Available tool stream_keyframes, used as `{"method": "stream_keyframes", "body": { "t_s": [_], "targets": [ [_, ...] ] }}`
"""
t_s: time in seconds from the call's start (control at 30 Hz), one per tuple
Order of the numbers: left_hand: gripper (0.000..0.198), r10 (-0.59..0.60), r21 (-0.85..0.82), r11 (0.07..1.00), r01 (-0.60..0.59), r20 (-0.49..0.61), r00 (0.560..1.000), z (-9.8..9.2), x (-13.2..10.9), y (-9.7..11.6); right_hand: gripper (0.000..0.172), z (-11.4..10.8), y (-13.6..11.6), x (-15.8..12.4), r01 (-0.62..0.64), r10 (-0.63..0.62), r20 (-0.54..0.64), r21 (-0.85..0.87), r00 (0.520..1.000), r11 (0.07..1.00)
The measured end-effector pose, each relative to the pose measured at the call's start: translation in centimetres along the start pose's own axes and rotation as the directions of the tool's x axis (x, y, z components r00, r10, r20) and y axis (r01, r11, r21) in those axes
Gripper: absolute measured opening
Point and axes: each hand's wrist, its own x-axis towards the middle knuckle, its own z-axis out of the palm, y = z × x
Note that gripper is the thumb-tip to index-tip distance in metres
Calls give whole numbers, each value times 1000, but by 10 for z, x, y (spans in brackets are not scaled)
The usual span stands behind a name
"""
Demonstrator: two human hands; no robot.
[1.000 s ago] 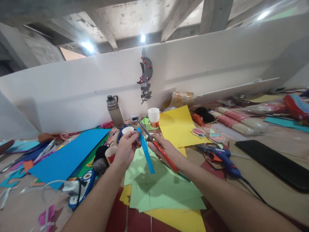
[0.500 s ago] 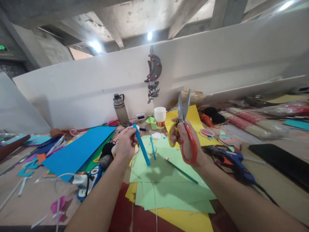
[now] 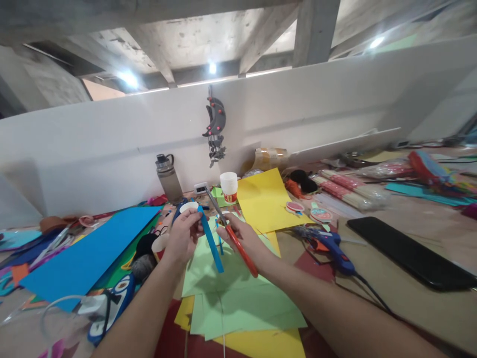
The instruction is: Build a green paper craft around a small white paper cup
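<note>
My left hand pinches the upper end of a narrow blue paper strip, which hangs slanting down over the green sheets. Close to its right, my right hand is wrapped around a pair of scissors with red handles. Their blades point up and away, just right of the strip's top; whether they touch it I cannot tell. Another thin blue strip lies behind the held one, partly covered. A white round piece shows behind my left fingers.
A stack of paper cups and a grey bottle stand at the back. Large blue paper lies left, yellow paper right of centre. Further right are a blue glue gun and a black phone-like slab.
The scissors have come down and left toward the blue strip, turned edge-on, with their blades closer together. My left hand is slightly lower. The view has swung to the right.
</note>
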Motion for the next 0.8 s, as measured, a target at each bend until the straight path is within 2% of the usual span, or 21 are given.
{"method": "stream_keyframes", "body": {
  "t_s": [0.13, 0.27, 0.37, 0.47, 0.57, 0.67, 0.73, 0.8],
  "targets": [
    [22, 20, -15, 1000, -19, 29, 999, -1, 1, -5, 34, -1, -1, 1, -3, 4, 17, -32, 1000, 999],
    [13, 23, -34, 999, -20, 74, 997, -2, 2, -10, 36, 0, 2, 2, -37, 36, -23, -57, 999, 998],
    [13, -28, -88, 995, 40, 135, 990, -1, 0, -12, 36, 1, 5, 4, -104, 104, -22, -7, 994, 995],
    [11, -125, -112, 981, 160, 270, 955, 1, -5, -11, 47, 3, 3, 3, -110, 110, 28, 1, 994, 994],
    [9, -157, -121, 971, 207, 331, 930, 5, -9, -12, 57, 5, -7, -3, -50, 60, 105, -88, 993, 995],
    [12, -112, -198, 965, 171, 282, 953, 7, -9, -13, 64, 3, -23, -8, -13, 61, 192, -238, 979, 971],
    [14, -79, -226, 964, 139, 256, 963, 8, -8, -15, 59, -6, -33, -6, 10, 73, 194, -397, 978, 918],
    [15, -58, -229, 967, 113, 234, 970, 7, -7, -15, 40, -26, -40, 4, 23, 75, 159, -543, 984, 839]
  ]
}}
